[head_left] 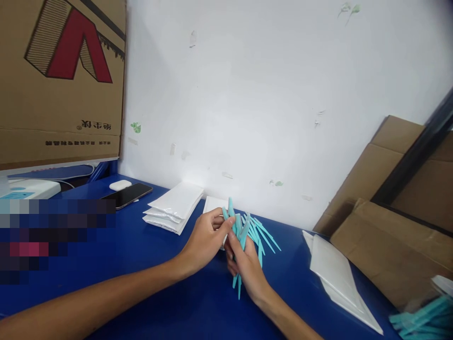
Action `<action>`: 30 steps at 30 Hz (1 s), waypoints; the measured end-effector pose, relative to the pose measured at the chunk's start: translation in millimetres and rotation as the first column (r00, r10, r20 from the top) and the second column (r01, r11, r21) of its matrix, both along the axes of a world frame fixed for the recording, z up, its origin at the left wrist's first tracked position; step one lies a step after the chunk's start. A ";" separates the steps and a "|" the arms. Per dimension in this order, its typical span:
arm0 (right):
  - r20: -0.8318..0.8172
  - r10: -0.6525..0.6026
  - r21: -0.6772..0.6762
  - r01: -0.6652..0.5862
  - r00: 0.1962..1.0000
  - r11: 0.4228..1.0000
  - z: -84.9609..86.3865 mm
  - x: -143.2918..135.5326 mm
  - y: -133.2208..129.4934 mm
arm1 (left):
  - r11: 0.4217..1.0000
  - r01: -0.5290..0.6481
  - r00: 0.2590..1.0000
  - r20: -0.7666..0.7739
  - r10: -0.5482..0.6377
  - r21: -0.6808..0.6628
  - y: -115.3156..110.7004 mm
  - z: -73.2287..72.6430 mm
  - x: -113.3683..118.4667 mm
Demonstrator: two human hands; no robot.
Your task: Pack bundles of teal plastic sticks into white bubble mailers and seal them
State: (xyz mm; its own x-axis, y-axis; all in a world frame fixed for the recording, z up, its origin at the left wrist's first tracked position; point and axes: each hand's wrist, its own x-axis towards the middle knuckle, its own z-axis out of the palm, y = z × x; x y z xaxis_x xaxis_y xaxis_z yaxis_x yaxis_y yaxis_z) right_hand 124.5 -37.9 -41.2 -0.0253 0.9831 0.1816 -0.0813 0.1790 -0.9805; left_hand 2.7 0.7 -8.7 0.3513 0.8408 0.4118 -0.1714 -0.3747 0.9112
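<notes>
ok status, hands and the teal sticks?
Left hand and right hand both closed on the bundle of teal sticks, held above the blue table. White pouches stacked just behind. Nothing between them.

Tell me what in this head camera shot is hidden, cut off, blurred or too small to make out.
- Teal plastic sticks: the count is hidden, they overlap and the right hand and left hand cover part of the bundle.
- White packet behind the hands: mostly hidden by them.
- More teal sticks: blurred and cut by the bottom right edge.
- Left area of the blue table: pixelated.
- Print on the cardboard box: too small to read.
</notes>
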 end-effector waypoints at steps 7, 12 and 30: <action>-0.125 0.033 -0.020 -0.035 0.992 0.999 -2.0 4.0 -1.5 | 1.000 0.014 1.000 0.028 -0.014 -0.005 1.1 2.4 -1.5; -0.154 0.092 0.019 -0.090 0.984 0.996 0.0 5.0 -3.6 | 0.999 0.026 1.000 0.012 -0.027 0.027 5.0 -2.1 -1.6; -0.143 0.054 -0.033 -0.060 0.988 0.998 4.3 6.5 -5.9 | 0.998 -0.038 0.999 -0.017 0.039 0.056 -3.6 1.3 -2.2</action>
